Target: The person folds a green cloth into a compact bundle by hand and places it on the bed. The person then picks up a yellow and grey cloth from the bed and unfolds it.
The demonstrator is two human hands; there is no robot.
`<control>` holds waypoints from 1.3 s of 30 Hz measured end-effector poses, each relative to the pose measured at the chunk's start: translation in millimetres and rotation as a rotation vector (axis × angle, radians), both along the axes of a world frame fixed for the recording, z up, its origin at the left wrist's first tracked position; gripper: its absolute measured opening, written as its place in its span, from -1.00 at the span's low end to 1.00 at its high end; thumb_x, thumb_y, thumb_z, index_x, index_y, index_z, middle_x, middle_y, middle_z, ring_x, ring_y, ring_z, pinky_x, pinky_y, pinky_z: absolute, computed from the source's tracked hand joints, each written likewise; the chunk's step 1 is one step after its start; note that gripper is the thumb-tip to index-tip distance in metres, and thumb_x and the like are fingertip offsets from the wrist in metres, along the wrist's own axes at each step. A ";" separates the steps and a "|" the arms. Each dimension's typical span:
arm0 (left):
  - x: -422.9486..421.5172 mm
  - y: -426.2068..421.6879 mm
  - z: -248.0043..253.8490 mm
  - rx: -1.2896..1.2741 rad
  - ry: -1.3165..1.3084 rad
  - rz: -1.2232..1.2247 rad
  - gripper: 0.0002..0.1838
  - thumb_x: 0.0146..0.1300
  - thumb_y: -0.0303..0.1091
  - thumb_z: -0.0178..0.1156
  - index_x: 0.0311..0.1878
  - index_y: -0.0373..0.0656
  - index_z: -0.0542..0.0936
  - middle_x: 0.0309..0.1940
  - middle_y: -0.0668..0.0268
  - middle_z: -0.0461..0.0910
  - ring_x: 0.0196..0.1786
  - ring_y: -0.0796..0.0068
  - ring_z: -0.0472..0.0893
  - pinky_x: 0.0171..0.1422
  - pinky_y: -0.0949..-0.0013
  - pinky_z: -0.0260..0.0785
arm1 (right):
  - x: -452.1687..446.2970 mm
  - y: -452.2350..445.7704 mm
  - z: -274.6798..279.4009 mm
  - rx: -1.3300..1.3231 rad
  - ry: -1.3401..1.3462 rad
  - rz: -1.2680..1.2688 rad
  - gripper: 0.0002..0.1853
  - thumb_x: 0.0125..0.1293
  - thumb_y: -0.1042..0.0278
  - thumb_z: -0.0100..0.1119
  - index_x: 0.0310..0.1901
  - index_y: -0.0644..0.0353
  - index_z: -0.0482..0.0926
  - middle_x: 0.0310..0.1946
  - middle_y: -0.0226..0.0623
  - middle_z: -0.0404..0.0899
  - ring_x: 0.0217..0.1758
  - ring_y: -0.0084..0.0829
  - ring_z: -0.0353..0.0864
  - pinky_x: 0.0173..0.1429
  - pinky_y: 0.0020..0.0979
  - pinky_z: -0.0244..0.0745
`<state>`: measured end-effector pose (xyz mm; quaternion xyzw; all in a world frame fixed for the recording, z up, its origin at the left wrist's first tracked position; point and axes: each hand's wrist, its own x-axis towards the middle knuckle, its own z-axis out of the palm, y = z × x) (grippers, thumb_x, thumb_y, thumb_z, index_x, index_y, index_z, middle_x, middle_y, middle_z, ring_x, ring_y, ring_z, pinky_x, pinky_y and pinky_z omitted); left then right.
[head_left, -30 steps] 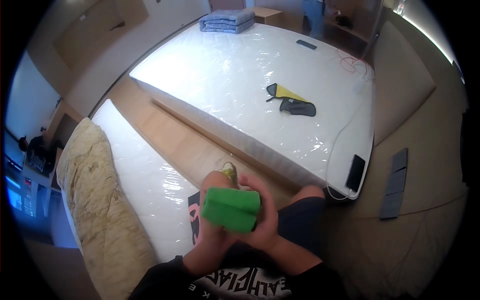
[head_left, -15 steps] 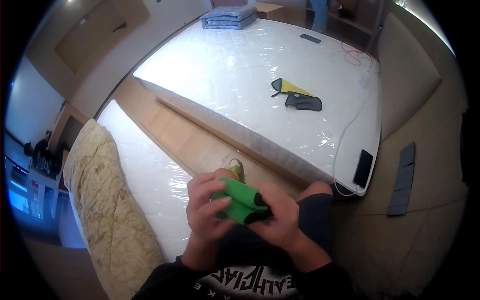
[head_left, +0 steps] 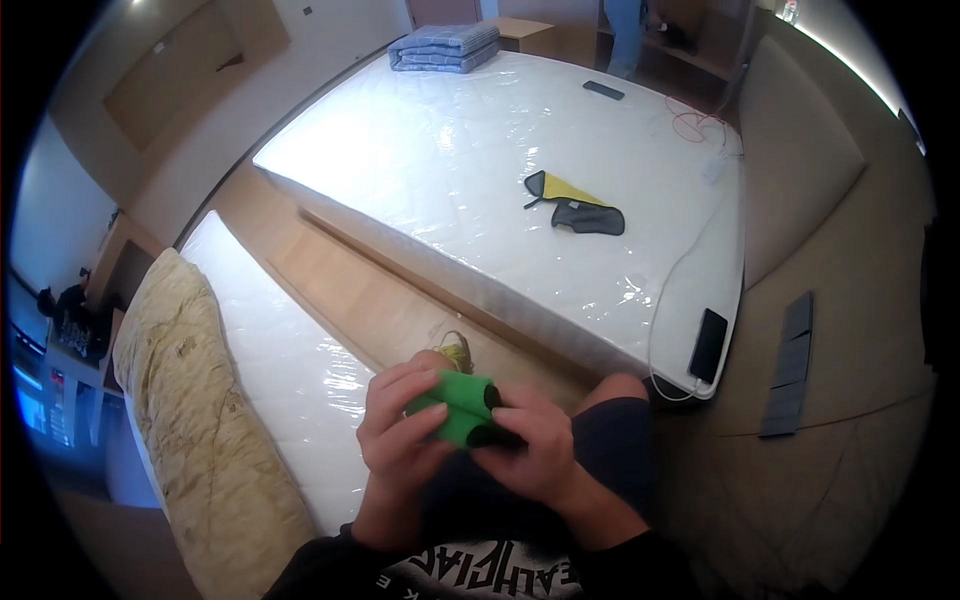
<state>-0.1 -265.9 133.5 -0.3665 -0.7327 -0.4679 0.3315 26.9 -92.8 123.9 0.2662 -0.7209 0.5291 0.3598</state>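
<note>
Both hands hold a folded green cloth (head_left: 462, 392) with black edging in front of my lap. The fingers of my left hand (head_left: 398, 425) wrap its left side, and the thumb presses on the front. My right hand (head_left: 532, 440) pinches the black-edged right end. Two rolled or folded layers show, one above the other; the cloth's far side is hidden by my fingers. On the plastic-covered mattress (head_left: 420, 180) beyond lies a yellow and dark grey cloth piece (head_left: 580, 205), partly folded over.
A phone (head_left: 708, 345) on a white cable lies at the mattress's near right corner, beside a grey folded strip (head_left: 788, 365). Farther off are a dark slab-like device (head_left: 603, 90) and a folded blue blanket (head_left: 443, 48). A beige quilt (head_left: 200, 420) covers the left mattress's side. A person (head_left: 625, 35) stands behind.
The view has turned slightly, so the beds and objects sit a little farther left. My hands keep hold of the green cloth, with the right fingers shifted slightly along its black edge.
</note>
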 end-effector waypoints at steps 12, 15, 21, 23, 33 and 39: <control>6.2 4.6 -0.4 0.169 -0.168 -0.223 -0.57 0.26 -0.15 0.34 0.11 -0.15 0.55 0.12 -0.15 0.54 0.12 -0.11 0.58 0.22 -0.03 0.44 | 4.0 5.7 3.7 -0.093 -0.101 0.149 -0.45 0.07 0.46 0.49 0.07 0.16 0.40 -0.03 0.08 0.60 -0.12 0.04 0.69 -0.08 -0.17 0.62; 8.0 2.4 -0.3 0.130 -0.139 -0.197 -0.56 0.26 -0.16 0.35 0.12 -0.18 0.54 0.10 -0.13 0.55 0.09 -0.10 0.59 0.19 -0.01 0.45 | 4.8 5.1 3.9 -0.088 -0.104 0.144 -0.45 0.09 0.46 0.48 0.08 0.16 0.40 -0.02 0.09 0.60 -0.10 0.05 0.69 -0.06 -0.18 0.63; 5.3 3.3 -2.1 0.120 -0.087 -0.248 -0.59 0.18 -0.29 0.37 0.06 -0.22 0.55 0.06 -0.13 0.58 0.03 -0.11 0.61 0.11 -0.01 0.50 | 8.1 3.3 -0.3 -0.175 -0.167 0.159 -0.44 0.09 0.44 0.49 0.09 0.18 0.40 -0.03 0.11 0.61 -0.07 0.03 0.71 -0.03 -0.20 0.63; 4.3 4.5 -1.0 0.144 -0.066 -0.270 -0.60 0.04 -0.44 0.40 -0.02 -0.27 0.58 0.03 -0.16 0.59 0.03 -0.15 0.63 0.10 0.00 0.53 | 7.5 4.0 0.6 -0.156 -0.159 0.152 -0.45 0.08 0.44 0.49 0.08 0.18 0.40 -0.05 0.10 0.62 -0.10 0.04 0.71 -0.04 -0.19 0.64; 9.9 2.0 2.2 0.146 -0.101 -0.209 -0.60 0.19 -0.16 0.40 -0.05 -0.20 0.53 -0.02 -0.05 0.57 0.00 -0.08 0.60 0.06 -0.02 0.51 | 4.3 3.7 3.3 -0.020 -0.057 0.132 -0.48 0.05 0.40 0.49 0.02 0.18 0.43 -0.09 0.03 0.63 -0.19 0.00 0.70 -0.14 -0.16 0.63; 10.0 5.8 1.0 0.189 -0.125 -0.230 -0.62 0.10 -0.31 0.43 -0.07 -0.24 0.53 -0.01 -0.07 0.57 0.00 -0.09 0.62 0.09 -0.01 0.53 | 4.4 6.2 6.6 -0.048 -0.069 0.110 -0.48 0.02 0.40 0.50 0.00 0.19 0.44 -0.11 0.00 0.65 -0.21 -0.01 0.69 -0.17 -0.17 0.61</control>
